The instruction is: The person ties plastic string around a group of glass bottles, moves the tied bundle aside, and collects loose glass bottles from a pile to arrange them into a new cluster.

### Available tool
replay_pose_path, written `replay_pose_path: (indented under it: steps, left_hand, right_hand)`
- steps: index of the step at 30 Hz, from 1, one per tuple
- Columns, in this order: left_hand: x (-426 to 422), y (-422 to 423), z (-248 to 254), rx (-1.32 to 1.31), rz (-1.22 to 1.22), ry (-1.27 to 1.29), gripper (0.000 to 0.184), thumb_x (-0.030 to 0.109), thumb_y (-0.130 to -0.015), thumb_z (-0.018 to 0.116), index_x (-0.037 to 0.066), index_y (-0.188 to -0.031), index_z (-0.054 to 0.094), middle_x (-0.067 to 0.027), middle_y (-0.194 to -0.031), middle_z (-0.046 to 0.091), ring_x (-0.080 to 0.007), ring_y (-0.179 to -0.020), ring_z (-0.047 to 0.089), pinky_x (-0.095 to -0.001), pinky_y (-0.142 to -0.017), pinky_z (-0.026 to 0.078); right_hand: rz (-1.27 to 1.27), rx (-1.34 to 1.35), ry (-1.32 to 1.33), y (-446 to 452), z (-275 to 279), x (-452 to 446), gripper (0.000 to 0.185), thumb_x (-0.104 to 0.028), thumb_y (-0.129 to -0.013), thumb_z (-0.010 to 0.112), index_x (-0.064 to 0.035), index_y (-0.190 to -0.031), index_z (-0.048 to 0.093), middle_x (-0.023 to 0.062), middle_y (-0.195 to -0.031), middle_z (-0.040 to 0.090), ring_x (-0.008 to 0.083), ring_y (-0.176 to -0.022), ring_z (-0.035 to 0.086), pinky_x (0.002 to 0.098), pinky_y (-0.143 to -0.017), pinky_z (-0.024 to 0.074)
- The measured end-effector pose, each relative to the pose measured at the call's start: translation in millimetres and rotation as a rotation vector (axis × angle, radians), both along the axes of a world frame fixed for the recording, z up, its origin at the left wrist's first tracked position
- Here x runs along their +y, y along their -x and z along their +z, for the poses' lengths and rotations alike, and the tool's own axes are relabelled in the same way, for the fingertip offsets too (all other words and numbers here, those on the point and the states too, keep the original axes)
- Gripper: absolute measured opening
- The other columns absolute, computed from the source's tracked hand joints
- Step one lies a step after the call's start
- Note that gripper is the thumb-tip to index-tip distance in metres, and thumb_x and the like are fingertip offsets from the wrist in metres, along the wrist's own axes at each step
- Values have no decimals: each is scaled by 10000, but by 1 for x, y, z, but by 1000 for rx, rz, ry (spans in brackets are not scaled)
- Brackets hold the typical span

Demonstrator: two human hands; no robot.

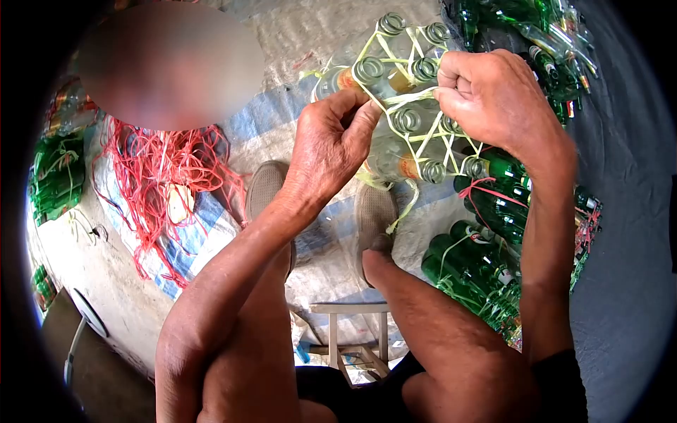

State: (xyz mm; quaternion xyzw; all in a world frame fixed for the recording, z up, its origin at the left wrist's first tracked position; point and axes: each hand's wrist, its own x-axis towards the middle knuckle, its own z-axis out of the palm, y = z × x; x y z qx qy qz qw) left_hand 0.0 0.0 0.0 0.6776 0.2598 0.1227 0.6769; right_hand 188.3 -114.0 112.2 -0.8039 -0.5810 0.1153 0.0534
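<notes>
Several clear glass bottles (407, 120) stand bundled together, their necks laced with pale yellow-green twine (421, 96). At the bundle's near left side, my left hand (337, 134) is closed, thumb and forefinger pinching the twine beside a bottle neck. My right hand (486, 99) is closed at the bundle's right side, its curled fingers gripping the same twine, which runs between the two hands. A loose twine end (403, 211) hangs below the bundle near my right foot. Orange labels show through some of the glass.
A tangle of red string (166, 169) lies on the left. Green bottles (469, 264) lie tied in bundles on the right, with more (56, 176) at the far left. My shoes (375, 215) rest on a striped sheet (321, 250). A wooden stool (349, 308) is between my legs.
</notes>
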Motion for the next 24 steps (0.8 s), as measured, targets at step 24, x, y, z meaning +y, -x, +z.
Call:
replay_pose_path:
  steps: [24]
  left_hand:
    - [-6, 0, 1, -23, 18, -16, 266, 222, -1044, 662, -38, -1053, 719, 81, -735, 508, -38, -693, 418, -242, -588, 378]
  right_hand:
    - [122, 88, -166, -29, -23, 26, 134, -119, -917, 624, -2, -973, 655, 176, -684, 571, 339, -626, 585, 409, -627, 477]
